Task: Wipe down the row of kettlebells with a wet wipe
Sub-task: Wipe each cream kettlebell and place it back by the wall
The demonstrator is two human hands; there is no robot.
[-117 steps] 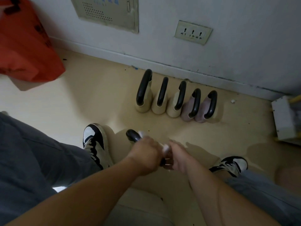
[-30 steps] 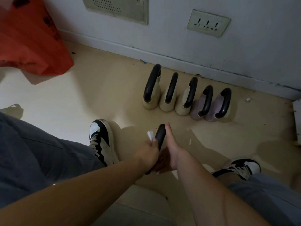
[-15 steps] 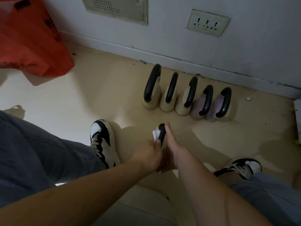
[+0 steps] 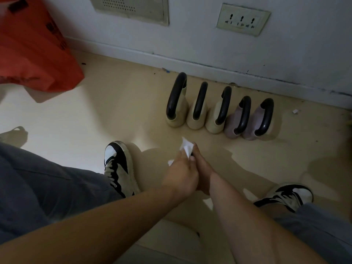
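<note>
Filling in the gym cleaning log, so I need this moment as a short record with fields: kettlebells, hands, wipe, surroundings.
row: five kettlebells standing side by side, no hand on them
colours: three cream at the left end, two lilac at the right end, all with dark handles
left hand: grips the wet wipe
right hand: pressed against the left hand, its grip hidden
nearby: orange bag, wall socket

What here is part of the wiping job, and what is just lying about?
Job: wet wipe, pinched in the left hand; right hand against it; row of five kettlebells by the wall.
Lying about: orange bag, wall socket, vent panel, paper scrap on the floor.
</note>
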